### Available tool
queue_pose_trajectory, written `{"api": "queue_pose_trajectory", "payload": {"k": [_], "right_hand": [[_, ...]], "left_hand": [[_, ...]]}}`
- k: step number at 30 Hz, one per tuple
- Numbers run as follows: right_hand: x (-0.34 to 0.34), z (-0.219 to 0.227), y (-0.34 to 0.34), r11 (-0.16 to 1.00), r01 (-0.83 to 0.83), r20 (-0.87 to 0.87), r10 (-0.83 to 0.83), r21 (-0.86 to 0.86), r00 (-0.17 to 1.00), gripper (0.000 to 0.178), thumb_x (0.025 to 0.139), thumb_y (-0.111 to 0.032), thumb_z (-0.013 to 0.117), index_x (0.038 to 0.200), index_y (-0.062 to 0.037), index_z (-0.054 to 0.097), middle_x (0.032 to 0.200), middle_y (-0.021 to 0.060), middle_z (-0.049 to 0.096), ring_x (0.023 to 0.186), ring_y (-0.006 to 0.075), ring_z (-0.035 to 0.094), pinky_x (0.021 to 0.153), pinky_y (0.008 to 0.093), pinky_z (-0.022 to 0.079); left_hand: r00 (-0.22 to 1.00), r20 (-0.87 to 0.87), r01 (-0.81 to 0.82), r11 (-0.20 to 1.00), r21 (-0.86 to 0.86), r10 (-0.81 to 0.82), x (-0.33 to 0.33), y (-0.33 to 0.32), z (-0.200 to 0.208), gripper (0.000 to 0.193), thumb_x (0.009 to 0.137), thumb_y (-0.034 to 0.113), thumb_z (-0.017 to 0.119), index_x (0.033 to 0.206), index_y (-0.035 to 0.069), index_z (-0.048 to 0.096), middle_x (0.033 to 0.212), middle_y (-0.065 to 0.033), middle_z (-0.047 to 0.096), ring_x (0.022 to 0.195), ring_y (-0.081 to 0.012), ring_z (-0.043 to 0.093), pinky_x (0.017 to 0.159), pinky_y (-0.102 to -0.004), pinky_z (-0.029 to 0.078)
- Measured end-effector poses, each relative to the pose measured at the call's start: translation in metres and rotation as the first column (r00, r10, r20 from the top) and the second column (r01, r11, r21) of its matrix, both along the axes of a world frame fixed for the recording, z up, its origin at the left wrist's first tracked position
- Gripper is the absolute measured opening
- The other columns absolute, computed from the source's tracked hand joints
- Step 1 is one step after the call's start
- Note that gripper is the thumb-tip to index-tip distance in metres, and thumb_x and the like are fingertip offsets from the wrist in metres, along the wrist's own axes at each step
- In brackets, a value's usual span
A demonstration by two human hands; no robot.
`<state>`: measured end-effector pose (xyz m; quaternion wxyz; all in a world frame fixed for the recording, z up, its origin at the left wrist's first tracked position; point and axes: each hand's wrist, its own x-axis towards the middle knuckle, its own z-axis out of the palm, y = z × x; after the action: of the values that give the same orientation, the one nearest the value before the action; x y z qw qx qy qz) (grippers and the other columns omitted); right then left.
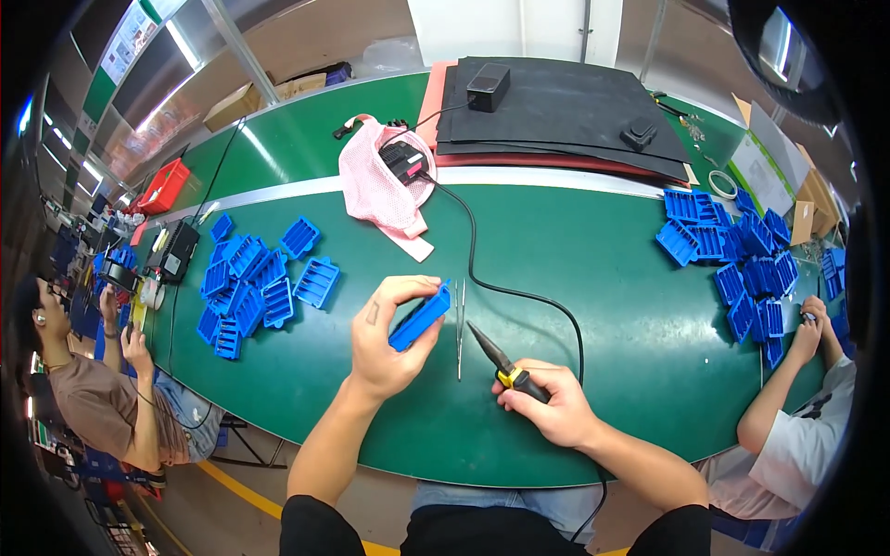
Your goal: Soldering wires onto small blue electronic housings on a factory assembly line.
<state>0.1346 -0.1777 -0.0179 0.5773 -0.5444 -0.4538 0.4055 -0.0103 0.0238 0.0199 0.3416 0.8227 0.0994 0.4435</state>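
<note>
My left hand (385, 347) grips a blue slotted plastic tray (420, 318) by its sides, tilted on edge above the green table. In my right hand (553, 405) is a pair of long-nose pliers (501, 357) with black and yellow handles. Their dark jaws look closed and point up and left toward the tray, apart from it. Between my hands, metal tweezers (460, 334) lie on the table. To the left is a heap of similar blue trays (246, 278).
Another blue heap (732, 246) stands at the right, near a co-worker's hands (810, 324). A black cable (473, 246) curves past my right hand from a pink cloth bag (375, 181). Black sheets (565, 116) lie at the back. Another person (111, 398) sits at the left.
</note>
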Motion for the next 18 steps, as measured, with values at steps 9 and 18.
{"api": "queue_pose_trajectory", "payload": {"k": [9,18], "right_hand": [[-0.0048,0.004,-0.0002,1.0,0.001,0.089,-0.003,0.016,0.996,0.014,0.089,-0.006,0.07,0.098,0.0038,0.07,0.093,0.0098,0.067,0.077,0.0172,0.062,0.069,0.0298,0.048],[-0.0065,0.0034,-0.0022,0.998,0.053,0.067,-0.052,-0.017,0.996,0.013,0.088,-0.007,0.071,0.096,0.0041,0.071,0.094,0.0106,0.069,0.076,0.0168,0.062,0.069,0.0295,0.048]], "left_hand": [[0.998,-0.019,0.06,0.997,0.053,-0.059,0.0023,-0.0004,0.0002,0.042,0.072,-0.016,0.068,0.11,0.001,0.061,0.114,-0.0183,0.068,0.105,-0.0349,0.07,0.087,-0.0375,0.057],[0.992,-0.062,0.112,0.991,0.075,-0.107,0.0031,-0.0049,-0.0041,0.04,0.073,-0.017,0.067,0.108,0.002,0.063,0.118,-0.0198,0.071,0.107,-0.0359,0.071,0.089,-0.0379,0.059]]}}
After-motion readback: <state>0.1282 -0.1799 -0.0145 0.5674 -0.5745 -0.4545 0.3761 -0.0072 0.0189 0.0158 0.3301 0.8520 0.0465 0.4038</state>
